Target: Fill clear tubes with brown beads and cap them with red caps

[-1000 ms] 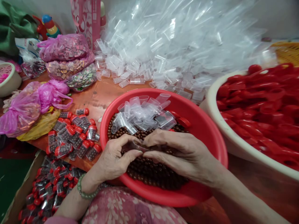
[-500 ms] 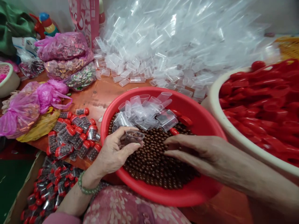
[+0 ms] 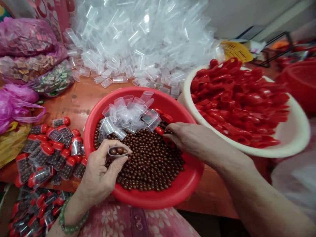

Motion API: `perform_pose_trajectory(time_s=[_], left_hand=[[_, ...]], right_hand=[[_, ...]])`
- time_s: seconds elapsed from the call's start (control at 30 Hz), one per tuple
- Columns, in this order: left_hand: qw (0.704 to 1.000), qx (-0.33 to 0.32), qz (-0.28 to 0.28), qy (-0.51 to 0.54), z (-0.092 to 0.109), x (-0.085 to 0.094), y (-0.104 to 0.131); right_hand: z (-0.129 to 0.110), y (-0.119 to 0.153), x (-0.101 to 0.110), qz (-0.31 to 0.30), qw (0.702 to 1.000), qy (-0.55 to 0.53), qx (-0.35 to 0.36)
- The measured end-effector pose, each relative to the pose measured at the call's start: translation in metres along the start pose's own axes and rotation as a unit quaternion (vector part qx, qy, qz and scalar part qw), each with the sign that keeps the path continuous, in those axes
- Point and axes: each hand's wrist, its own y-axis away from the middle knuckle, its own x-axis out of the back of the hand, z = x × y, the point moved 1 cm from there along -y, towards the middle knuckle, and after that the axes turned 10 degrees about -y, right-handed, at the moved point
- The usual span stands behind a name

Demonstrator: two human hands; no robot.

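My left hand (image 3: 102,169) holds a clear plastic tube (image 3: 118,155) upright, its oval mouth facing up. Brown chocolate balls show inside it near the rim. At the right side of the red basin (image 3: 195,174), my right hand (image 3: 185,136) has its fingers closed on a red cap (image 3: 169,141), which they partly hide. Brown chocolate balls (image 3: 150,161) cover the basin's floor. On top of them, toward the back, lies a heap of empty clear tubes (image 3: 125,113), with a few red caps (image 3: 160,130) beside it.
A cream tub (image 3: 300,131) of red caps stands to the right. Behind the basin rises a large pile of clear tubes (image 3: 138,42). Filled, red-capped tubes (image 3: 56,148) lie at left, with more in a box below. Pink bags (image 3: 27,36) of small pieces sit at far left.
The view has swung to the right. My right hand has gone from half-open over the balls to closing on a red cap. The left hand's tube is now upright, showing balls.
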Motion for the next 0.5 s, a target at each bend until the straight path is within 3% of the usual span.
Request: perform_pose_trajectory(time_s=[0.17,0.37,0.43,0.5], left_hand=[[0.999,0.034,-0.012,0.037,-0.006,0.001,-0.007],[0.999,0.026,-0.032,0.016,-0.009,0.001,-0.009],[0.999,0.034,-0.031,0.022,-0.008,0.001,-0.008],[0.998,0.049,-0.033,0.032,-0.006,-0.001,-0.008]], right_hand=[[-0.014,-0.024,-0.009,-0.070,0.991,0.081,-0.077],[-0.014,-0.020,-0.011,-0.056,0.993,0.051,-0.095],[-0.012,-0.012,-0.007,-0.027,0.994,-0.058,-0.086],[-0.013,-0.003,-0.002,0.021,0.961,-0.265,-0.080]])
